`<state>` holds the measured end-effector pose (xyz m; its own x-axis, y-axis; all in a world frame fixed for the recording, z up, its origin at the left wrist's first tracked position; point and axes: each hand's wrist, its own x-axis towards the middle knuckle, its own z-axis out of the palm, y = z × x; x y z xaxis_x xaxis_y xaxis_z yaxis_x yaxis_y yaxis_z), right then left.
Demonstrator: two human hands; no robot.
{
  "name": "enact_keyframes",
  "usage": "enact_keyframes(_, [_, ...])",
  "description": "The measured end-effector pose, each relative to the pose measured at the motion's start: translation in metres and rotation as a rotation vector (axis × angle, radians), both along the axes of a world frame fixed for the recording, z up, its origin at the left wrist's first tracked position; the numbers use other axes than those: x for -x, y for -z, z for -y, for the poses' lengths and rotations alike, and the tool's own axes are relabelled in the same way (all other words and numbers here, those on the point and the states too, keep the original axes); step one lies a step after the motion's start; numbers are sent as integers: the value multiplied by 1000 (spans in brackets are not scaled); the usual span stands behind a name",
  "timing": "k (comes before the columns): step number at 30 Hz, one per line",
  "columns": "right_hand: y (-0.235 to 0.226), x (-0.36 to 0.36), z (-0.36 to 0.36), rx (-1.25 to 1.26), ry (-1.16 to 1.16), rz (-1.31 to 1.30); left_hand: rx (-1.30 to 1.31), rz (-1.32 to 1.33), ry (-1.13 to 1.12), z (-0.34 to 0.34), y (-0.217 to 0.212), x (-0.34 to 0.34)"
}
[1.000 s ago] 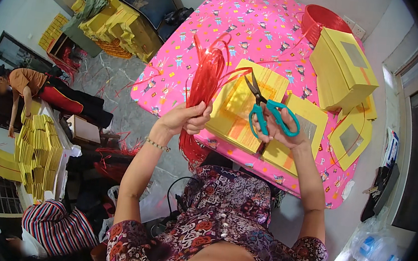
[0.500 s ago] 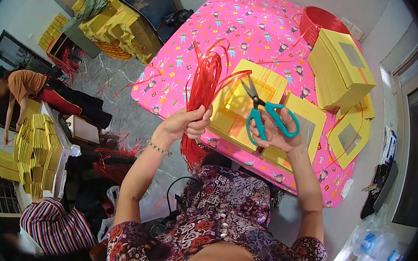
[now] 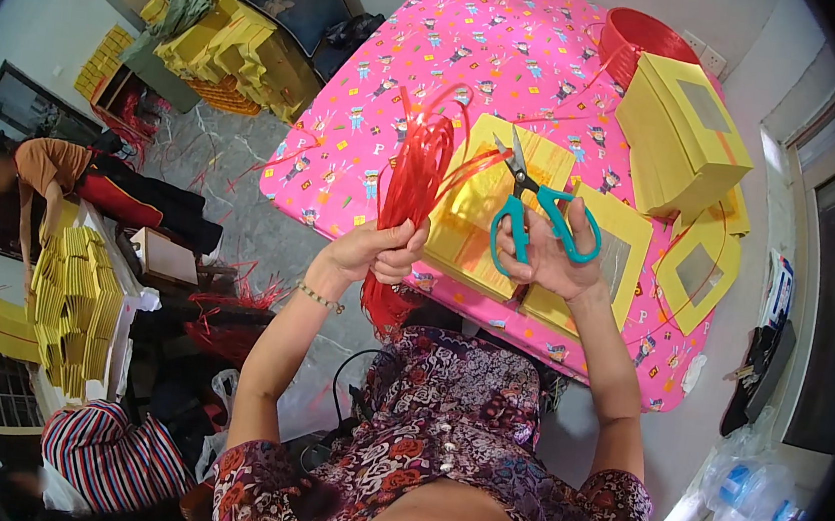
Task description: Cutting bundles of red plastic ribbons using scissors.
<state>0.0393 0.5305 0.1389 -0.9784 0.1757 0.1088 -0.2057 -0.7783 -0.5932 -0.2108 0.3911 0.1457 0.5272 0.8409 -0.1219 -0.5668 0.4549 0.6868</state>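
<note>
My left hand is closed round a bundle of red plastic ribbon, whose looped top stands up above the fist and whose ends hang below it. In my right hand is a pair of scissors with teal handles, fingers through the loops. The blades are parted and point up toward the left, close to a few ribbon strands that stick out from the bundle. Behind both hands lie a stack of yellow paper sheets and a yellow piece with a grey window.
A pink patterned table carries a roll of red ribbon, a tall yellow stack and loose yellow pieces. At left, a person bends over a table of folded yellow stacks. Another person's striped sleeve is lower left.
The scissors have tilted more upright and their blades have moved slightly right. The ribbon bundle has shifted a little to the right. The person at left has moved an arm.
</note>
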Motion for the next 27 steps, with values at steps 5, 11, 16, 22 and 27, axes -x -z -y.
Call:
enact_keyframes(5, [6,-4,-8,-25,91,10,4,-14,41,0,0,-3])
enact_keyframes(11, [5,-15,-7,20,64,-59,-1,-4,54,0,0,-4])
enact_keyframes(16, [-13,-15,1,-28,-25,-50,-6,-70,58,3,7,-2])
enact_keyframes(22, [-15,-9,7,-51,43,90,13,-78,90,1,7,-7])
enact_keyframes(27, [-12,-6,-2,-22,-10,66,-8,-102,117,4,9,-8])
